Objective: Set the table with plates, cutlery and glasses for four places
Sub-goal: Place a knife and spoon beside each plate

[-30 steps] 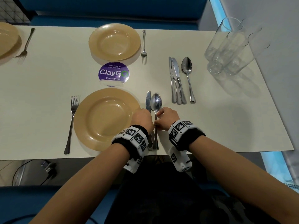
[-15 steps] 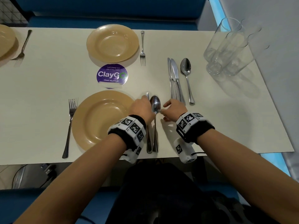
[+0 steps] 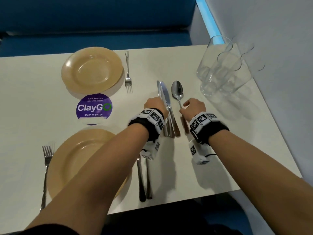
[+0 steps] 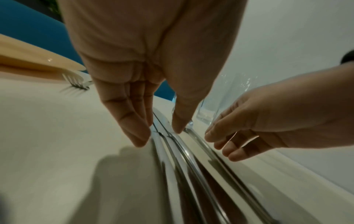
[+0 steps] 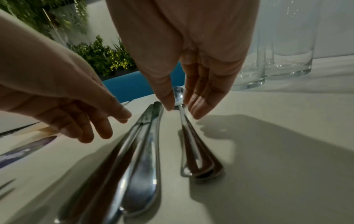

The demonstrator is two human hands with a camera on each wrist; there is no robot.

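Standing empty, clustered glasses (image 3: pixel 220 68); right hand (image 3: pixel 193 107) straddling spoon (image 3: pixel 177 89)

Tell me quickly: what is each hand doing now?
Left hand: open, fingertips down at the knives, gripping nothing.
Right hand: open, thumb and fingers either side of the spoon, not yet closed.

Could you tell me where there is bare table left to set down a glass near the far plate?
Bare table lies between the far fork and the spare knives, and left of the far plate. It is crowded at the right: both hands, left hand and right hand, work beside the knives and spoon, with the glasses bunched by the wall.
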